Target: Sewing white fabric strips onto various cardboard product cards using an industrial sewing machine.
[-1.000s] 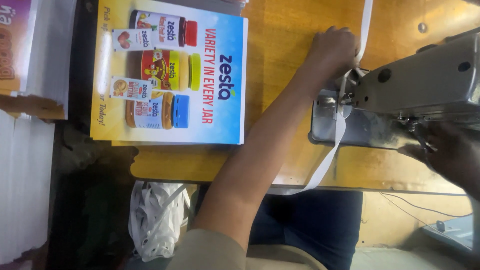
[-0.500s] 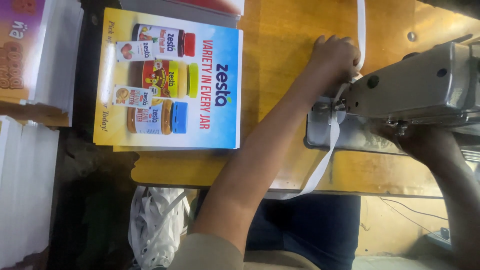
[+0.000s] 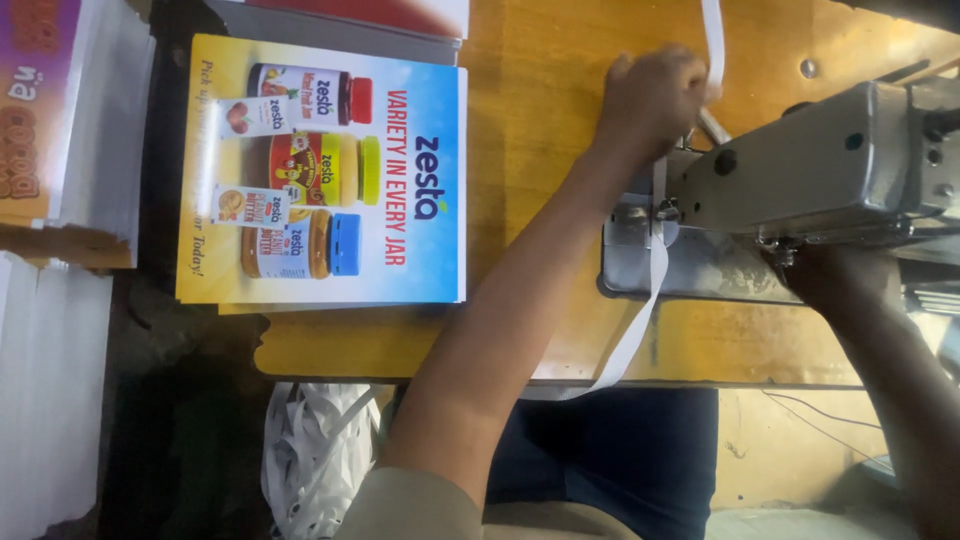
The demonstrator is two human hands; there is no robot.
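In the head view your left hand (image 3: 655, 100) lies curled on the white tape (image 3: 655, 265) just behind the needle of the sewing machine (image 3: 810, 175), fingers closed down on it against the table (image 3: 540, 130); the tape runs from the top edge of the view, under that hand, across the steel plate (image 3: 690, 265) and off the near edge of the table toward your lap; keep the pull light and straight along that line, letting the feed set the pace, and hold the fingertips well clear of the needle; your right hand (image 3: 835, 275) is tucked under the machine arm, and whether it is closed on the tape or merely resting beside it I cannot tell, since the arm hides the fingers; use it to keep the incoming tape flat and square to the foot; the poster (image 3: 320, 170) of jars lies well apart to the left, so nothing crowds the run. Against the earlier frame, the left hand sits at much the same spot on the tape, while the right hand has slipped further beneath the machine; the view itself has shifted a little.
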